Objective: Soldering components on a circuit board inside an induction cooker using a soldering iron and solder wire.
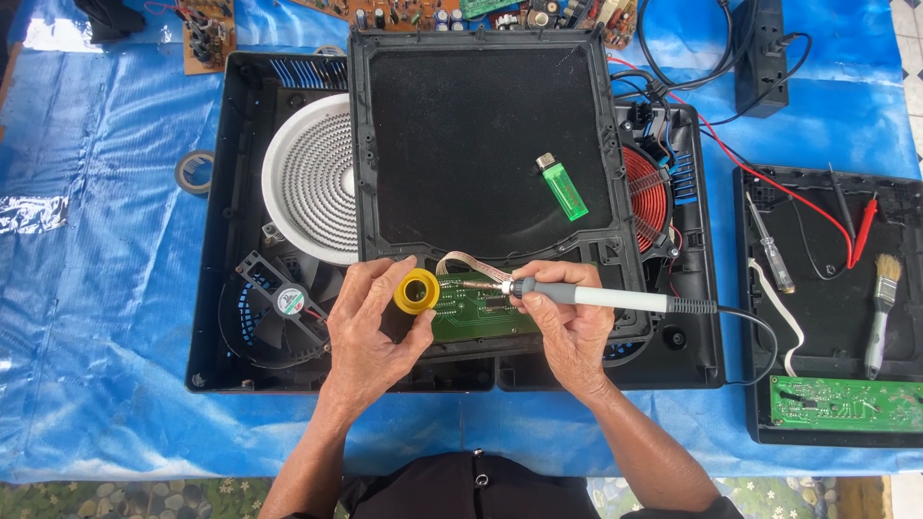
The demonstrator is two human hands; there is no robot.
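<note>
My left hand (pixel 370 332) grips a small yellow spool of solder (pixel 417 290) at the left end of a green circuit board (pixel 476 312). My right hand (pixel 567 322) holds a grey-handled soldering iron (pixel 596 299) lying sideways, its metal tip touching the board's upper edge near the spool. A flat ribbon cable (pixel 469 260) arches over the board. The board rests on the front edge of an opened black induction cooker (pixel 216 288), under an upturned black top panel (pixel 481 144).
A green lighter (pixel 562 187) lies on the panel. A white coil disc (pixel 312 180), a fan (pixel 284 306) and a copper coil (pixel 649 197) show in the cooker. At right, a black tray (pixel 827 308) holds a screwdriver, brush, red probe and another green board. Tape roll (pixel 195 172) at left.
</note>
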